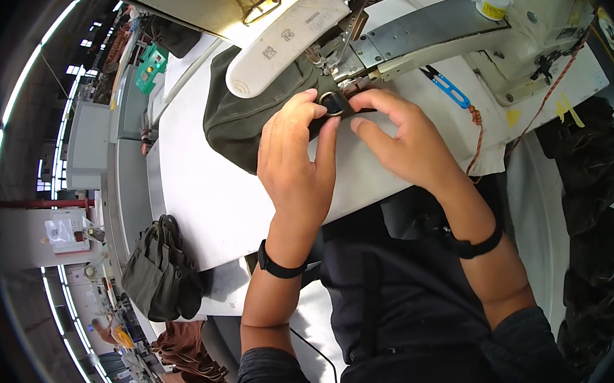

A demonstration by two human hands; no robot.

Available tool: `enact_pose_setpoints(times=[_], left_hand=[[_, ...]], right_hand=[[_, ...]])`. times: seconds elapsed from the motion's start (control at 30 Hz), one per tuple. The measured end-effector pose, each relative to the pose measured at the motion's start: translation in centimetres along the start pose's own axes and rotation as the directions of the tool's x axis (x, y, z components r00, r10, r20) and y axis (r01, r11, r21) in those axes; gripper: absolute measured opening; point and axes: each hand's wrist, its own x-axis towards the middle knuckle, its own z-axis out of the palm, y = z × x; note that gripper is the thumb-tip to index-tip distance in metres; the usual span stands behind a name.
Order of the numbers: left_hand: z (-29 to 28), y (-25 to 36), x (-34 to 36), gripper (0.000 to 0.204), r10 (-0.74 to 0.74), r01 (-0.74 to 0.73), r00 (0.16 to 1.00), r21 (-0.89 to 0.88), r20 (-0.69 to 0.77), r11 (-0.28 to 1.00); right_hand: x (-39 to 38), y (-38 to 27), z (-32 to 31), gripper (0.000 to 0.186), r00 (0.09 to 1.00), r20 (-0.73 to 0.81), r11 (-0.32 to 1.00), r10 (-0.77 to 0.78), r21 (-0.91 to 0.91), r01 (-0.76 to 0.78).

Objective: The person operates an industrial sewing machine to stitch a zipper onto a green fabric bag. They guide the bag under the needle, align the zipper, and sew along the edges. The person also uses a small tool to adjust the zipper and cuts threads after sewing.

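An olive fabric piece lies on the white worktable beneath a sewing machine. A dark strap loop with a brass-coloured ring sits at the presser foot. My left hand rests on the piece, its fingers curled against the loop and holding it from the left. My right hand is at the loop's right side, index finger touching it and thumb bent inward. Blue thread snips with a braided cord lie right of the presser foot.
An olive bag sits at the table's lower left edge. A green object is at upper left, a small white container at top right. Dark green pieces are piled on the right, brown fabric at lower left. A distant person works behind.
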Motion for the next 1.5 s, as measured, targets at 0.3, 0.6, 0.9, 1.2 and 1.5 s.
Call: enact_pose_setpoints(times=[0.3,0.6,0.9,1.2,1.5], left_hand=[[1.3,1.2,-0.1,0.023,-0.280,0.242,0.957,-0.321,-0.080,0.916],[1.1,1.8,0.4,0.011,-0.383,0.308,0.921,-0.472,-0.071,0.826],[1.4,1.7,1.5,0.010,-0.438,0.381,0.899,-0.485,-0.006,0.787],[-0.2,1.5,2.3,0.009,-0.557,0.524,0.809,-0.660,0.188,0.538],[0.5,2.0,2.3,0.009,-0.567,0.500,0.809,-0.685,0.153,0.530]], right_hand=[[-1.2,0.0,0.6,0.020,0.996,-0.005,0.987,-0.092,0.129,0.092],[-1.7,-2.6,0.9,0.019,0.997,-0.046,0.945,0.058,0.325,-0.039],[-0.3,-2.3,0.0,0.022,0.982,0.078,0.915,0.172,0.356,-0.189],[-0.5,-3.4,0.2,0.021,0.988,0.022,0.951,0.150,0.269,-0.150],[-0.3,-3.1,1.0,0.023,0.987,-0.068,0.941,0.147,0.316,-0.118]])
